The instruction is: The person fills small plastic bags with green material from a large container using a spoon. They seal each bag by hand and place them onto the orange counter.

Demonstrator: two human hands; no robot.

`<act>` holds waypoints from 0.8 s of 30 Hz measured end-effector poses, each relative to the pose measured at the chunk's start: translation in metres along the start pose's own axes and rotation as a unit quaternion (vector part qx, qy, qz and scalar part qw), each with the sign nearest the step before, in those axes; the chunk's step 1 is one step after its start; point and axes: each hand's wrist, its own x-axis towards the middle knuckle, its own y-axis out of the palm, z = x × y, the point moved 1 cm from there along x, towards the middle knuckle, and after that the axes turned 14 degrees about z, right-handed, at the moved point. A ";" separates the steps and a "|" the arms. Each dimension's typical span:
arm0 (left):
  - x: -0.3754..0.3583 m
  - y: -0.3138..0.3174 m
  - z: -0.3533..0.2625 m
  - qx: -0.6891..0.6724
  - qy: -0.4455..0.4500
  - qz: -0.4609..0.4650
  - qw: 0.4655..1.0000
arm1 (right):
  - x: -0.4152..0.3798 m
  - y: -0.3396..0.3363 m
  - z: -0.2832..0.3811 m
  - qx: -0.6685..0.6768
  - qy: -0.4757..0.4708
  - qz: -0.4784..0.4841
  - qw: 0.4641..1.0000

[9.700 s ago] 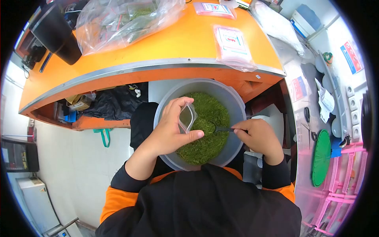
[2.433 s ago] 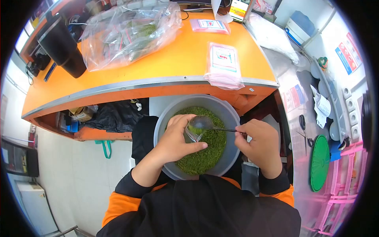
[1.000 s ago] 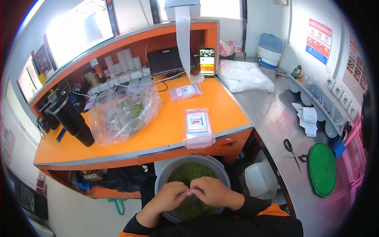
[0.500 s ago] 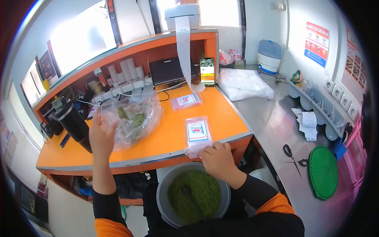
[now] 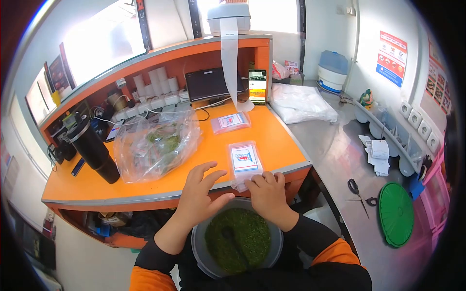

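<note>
At twelve o'clock from the worker, on the orange table [image 5: 211, 153], lies a stack of printed clear plastic bags [image 5: 245, 158], its near end at the metal-trimmed edge. The worker's right hand [image 5: 268, 196] comes in from one o'clock of the tub [image 5: 196, 245] with fingers bent over that near end, touching it; from where I stand I can't tell whether the grip is pinching any of the bags. The left hand [image 5: 198, 196] hangs at eleven o'clock of the tub, its grip open and holding nothing, fingers spread and thumb pointing toward the stack, just beside it. Below both hands, the round tub holds finely shredded greens [image 5: 257, 235], and a dark spoon [image 5: 228, 233] rests in them, its handle pointing to about five o'clock.

Beyond the stack, again near twelve, sits a second bag pack [image 5: 231, 122]. A large clear plastic bag [image 5: 155, 150] with something green inside slumps toward half past ten, and a black tumbler [image 5: 94, 150] leans into view at ten. On the steel side table [image 5: 335, 150], scissors [image 5: 360, 196] lie at about half past two and a ribbed green lid [image 5: 395, 215] at three.
</note>
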 end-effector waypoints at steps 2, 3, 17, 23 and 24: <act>-0.003 -0.001 -0.003 -0.002 0.008 0.001 1.000 | 0.000 -0.001 -0.003 0.022 -0.014 -0.022 0.999; -0.005 -0.001 -0.004 -0.003 0.015 0.004 1.000 | -0.001 -0.004 -0.004 0.040 -0.014 -0.034 0.999; -0.020 0.008 -0.030 -0.064 0.084 0.025 0.994 | -0.013 -0.051 0.015 0.154 -0.051 -0.078 0.984; -0.039 0.005 -0.044 -0.129 0.115 0.029 0.985 | -0.048 -0.071 0.050 0.310 -0.100 0.127 0.937; -0.045 0.008 -0.044 -0.188 0.066 0.077 0.977 | -0.050 -0.069 0.054 0.344 -0.095 0.162 0.920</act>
